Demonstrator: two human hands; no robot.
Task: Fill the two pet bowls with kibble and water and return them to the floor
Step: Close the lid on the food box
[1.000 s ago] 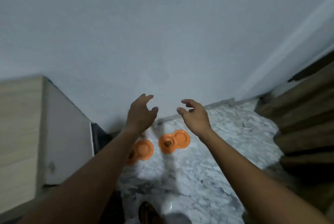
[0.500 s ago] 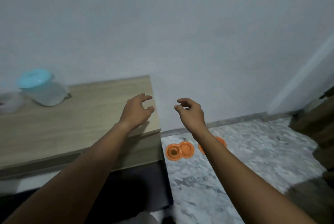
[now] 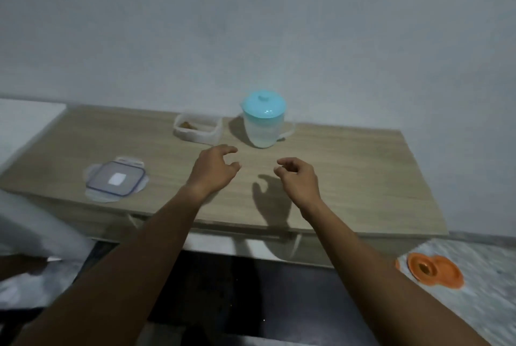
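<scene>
An orange double pet bowl (image 3: 434,273) lies on the marble floor at the lower right; one cup holds something brown. A sliver of a second orange bowl (image 3: 397,264) peeks out beside my right forearm. On the wooden table (image 3: 349,178) stand a clear pitcher with a turquoise lid (image 3: 264,122) and an open clear container (image 3: 197,131) with a little brown kibble. Its lid (image 3: 116,180) lies flat at the table's left. My left hand (image 3: 213,171) and my right hand (image 3: 300,181) hover over the table in front of the pitcher, fingers curled apart, holding nothing.
A grey wall rises behind the table. Dark space lies under the table front. A white blurred surface (image 3: 25,122) adjoins the table at the far left. Marble floor (image 3: 485,303) shows only at the lower right.
My view has swung left from the floor bowls to the tabletop. The bowls have slid to the lower right of the frame. Both hands stay raised and empty.
</scene>
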